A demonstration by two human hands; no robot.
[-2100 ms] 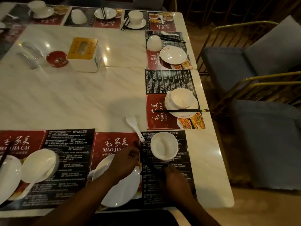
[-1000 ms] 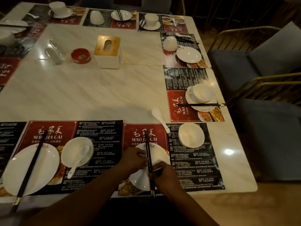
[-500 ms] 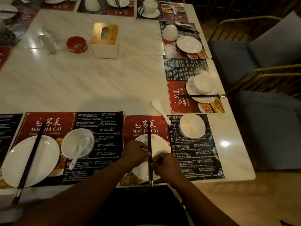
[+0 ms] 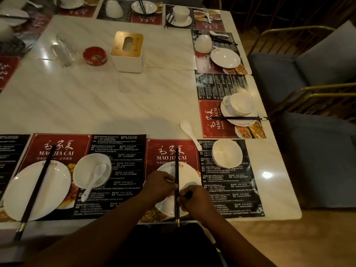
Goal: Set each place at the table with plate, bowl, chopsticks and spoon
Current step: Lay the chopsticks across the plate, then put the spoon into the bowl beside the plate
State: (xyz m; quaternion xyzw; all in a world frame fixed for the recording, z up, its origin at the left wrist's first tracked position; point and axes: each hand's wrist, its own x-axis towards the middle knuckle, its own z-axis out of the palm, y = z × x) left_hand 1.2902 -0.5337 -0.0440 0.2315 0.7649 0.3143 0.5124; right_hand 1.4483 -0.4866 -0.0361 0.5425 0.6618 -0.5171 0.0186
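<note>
On the glossy marble worktop (image 4: 96, 105), blue chairs (image 4: 317, 151) along its right edge, fingers of left hand (image 4: 161, 186) and right hand (image 4: 195, 199) pinch chopsticks (image 4: 176, 168) over the near-edge plate (image 4: 190, 177).

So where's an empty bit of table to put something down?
The big bare middle of the table, between the tissue box, the loose spoon and the near placemats. Also the bare corner right of the bowl. It is crowded at the near plate, where the left hand and right hand hold the chopsticks, and along the far edge.
</note>
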